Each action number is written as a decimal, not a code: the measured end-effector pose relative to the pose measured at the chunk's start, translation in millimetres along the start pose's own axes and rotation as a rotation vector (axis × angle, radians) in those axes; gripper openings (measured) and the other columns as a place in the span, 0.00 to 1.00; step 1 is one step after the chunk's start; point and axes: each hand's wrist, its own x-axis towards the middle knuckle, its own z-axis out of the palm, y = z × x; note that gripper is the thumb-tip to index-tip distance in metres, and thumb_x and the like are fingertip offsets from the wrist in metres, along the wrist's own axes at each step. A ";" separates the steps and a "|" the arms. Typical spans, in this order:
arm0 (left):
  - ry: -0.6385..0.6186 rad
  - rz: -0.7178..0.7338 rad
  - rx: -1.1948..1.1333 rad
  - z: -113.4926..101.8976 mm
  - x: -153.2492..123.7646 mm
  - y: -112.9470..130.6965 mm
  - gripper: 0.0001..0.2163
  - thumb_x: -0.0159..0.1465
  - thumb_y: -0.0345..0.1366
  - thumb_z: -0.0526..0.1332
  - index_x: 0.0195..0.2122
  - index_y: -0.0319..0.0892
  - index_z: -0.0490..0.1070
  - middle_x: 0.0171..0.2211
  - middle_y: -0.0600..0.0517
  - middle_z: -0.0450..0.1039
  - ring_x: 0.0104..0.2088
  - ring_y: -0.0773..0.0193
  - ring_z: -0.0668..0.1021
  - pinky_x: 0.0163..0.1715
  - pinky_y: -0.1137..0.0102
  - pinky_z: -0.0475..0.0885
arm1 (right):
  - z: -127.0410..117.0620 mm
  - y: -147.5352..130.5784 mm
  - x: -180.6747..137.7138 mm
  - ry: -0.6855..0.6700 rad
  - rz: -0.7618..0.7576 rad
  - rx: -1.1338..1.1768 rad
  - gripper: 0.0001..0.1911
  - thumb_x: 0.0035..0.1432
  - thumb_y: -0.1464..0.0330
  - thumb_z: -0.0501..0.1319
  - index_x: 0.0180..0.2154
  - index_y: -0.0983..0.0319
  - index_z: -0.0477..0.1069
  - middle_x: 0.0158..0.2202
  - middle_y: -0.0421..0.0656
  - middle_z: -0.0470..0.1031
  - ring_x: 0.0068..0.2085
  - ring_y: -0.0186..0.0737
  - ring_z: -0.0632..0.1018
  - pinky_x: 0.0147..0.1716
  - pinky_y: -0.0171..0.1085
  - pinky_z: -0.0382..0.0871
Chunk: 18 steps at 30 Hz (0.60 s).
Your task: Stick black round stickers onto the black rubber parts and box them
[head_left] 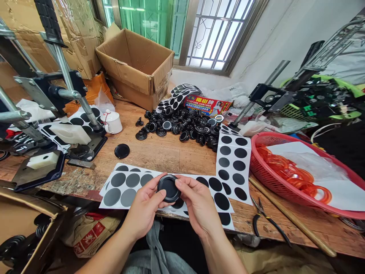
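left hand (144, 207): fingers curled shut on the left rim of the black round cap (169, 187), thumb laid on its face.
right hand (199, 205): fingers closed on the right rim of the same cap, thumb pressed at its upper edge.
black round cap: held between both hands, over the near edge of the wooden table (171, 152).
sticker sheets (125, 186): laid flat under the hands; black and grey discs are carried.
pliers (266, 220): laid at the near right, beside a wooden stick (291, 219).
red basket (285, 190): set at the right; orange rings (291, 171) are held in it.
loose black lid (122, 151): laid alone beyond the sheets.
pile of black caps (185, 125): heaped mid-table.
white cup (112, 121): stood by the hand press (71, 87) at the left.
cardboard box (137, 68): left open at the far edge, below the window.
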 end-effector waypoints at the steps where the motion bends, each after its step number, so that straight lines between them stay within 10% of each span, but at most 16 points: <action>1: 0.000 0.001 -0.002 0.2 0.0 0.5 0.20 0.58 0.35 0.66 0.53 0.44 0.72 0.51 0.45 0.73 0.49 0.52 0.75 0.41 0.64 0.77 | -0.2 0.1 -0.2 -0.005 -0.014 -0.016 0.11 0.43 0.63 0.73 0.25 0.63 0.77 0.37 0.44 0.78 0.39 0.40 0.74 0.40 0.37 0.65; 18: 0.023 0.006 0.017 0.0 0.6 7.6 0.18 0.59 0.34 0.65 0.52 0.45 0.72 0.46 0.48 0.76 0.41 0.61 0.78 0.40 0.66 0.77 | -7.0 -1.1 0.3 -0.008 -0.288 -0.368 0.10 0.57 0.60 0.63 0.32 0.57 0.80 0.43 0.45 0.77 0.46 0.45 0.75 0.49 0.43 0.66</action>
